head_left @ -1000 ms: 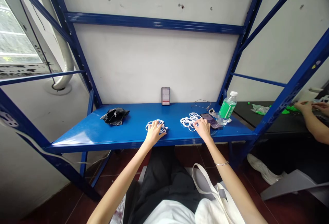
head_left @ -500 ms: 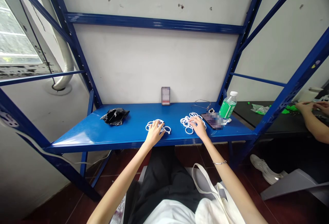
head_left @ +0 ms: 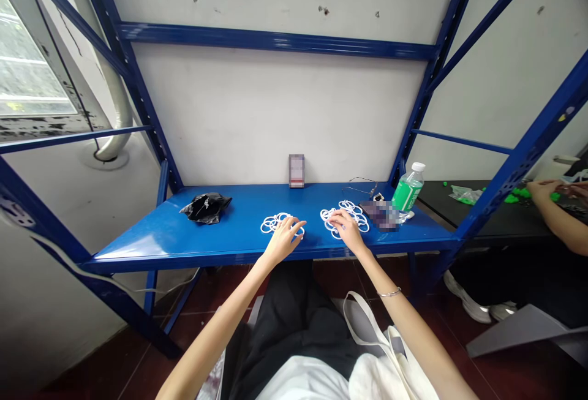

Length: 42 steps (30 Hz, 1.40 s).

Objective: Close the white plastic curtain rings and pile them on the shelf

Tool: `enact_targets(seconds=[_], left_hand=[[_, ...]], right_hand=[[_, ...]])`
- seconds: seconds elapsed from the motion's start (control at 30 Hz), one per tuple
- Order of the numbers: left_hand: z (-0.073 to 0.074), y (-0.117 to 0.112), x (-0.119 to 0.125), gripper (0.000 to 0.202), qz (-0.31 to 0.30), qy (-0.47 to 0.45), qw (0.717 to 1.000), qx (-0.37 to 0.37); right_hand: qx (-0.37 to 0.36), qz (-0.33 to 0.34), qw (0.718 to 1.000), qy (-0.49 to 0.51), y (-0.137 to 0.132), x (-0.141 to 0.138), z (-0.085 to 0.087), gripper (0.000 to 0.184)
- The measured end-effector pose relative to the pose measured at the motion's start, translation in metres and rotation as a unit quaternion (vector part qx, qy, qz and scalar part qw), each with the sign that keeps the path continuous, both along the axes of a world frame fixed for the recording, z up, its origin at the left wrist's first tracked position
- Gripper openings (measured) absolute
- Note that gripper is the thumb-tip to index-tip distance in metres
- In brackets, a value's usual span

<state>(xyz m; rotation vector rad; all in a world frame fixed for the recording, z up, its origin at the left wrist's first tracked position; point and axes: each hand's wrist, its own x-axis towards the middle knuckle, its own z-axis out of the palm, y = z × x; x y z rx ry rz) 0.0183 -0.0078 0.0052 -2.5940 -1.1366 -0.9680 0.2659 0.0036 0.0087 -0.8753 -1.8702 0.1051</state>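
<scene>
Two heaps of thin white rings lie on the blue shelf board [head_left: 184, 234]. My left hand [head_left: 285, 239] rests with fingers spread at the right edge of the left heap of rings [head_left: 274, 223]. On the left part of the right heap of rings [head_left: 350, 213], my right hand [head_left: 345, 228] lies flat with its fingers stretched out. Neither hand grips anything.
A crumpled black bag [head_left: 206, 206] lies at the left of the board. A small box [head_left: 296, 171] stands against the wall. A phone [head_left: 382, 212] and a green-labelled bottle [head_left: 407, 190] are at the right. Another person's hands [head_left: 551, 192] work at the neighbouring black table.
Both my hands slid toward the middle of the board: the left one to the right off its heap, the right one to the left, dragging rings with it.
</scene>
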Motion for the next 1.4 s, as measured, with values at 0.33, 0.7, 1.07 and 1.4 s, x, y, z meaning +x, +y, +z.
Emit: enact_targets(seconds=[0.33,0.7,1.07,1.4], left_hand=[[0.007,-0.007,0.008,0.024,-0.031,-0.024,0.999,0.025],[0.009,-0.004,0.005,0.027,-0.006,-0.016,0.999,-0.032],[0.028,-0.005,-0.009,0.037,-0.014,-0.136,0.987,-0.088],[0.031,-0.012,0.001,0.043,-0.101,-0.301,0.888,-0.332]], right_hand=[[0.017,0.067,0.996,-0.054,-0.021,-0.038,0.000,0.021],[-0.070,0.065,0.995,0.010,-0.013,-0.032,-0.008,0.026],[-0.064,-0.066,0.996,0.009,-0.004,-0.009,-0.006,0.025],[-0.028,-0.126,0.990,-0.061,-0.005,-0.018,-0.011,0.024]])
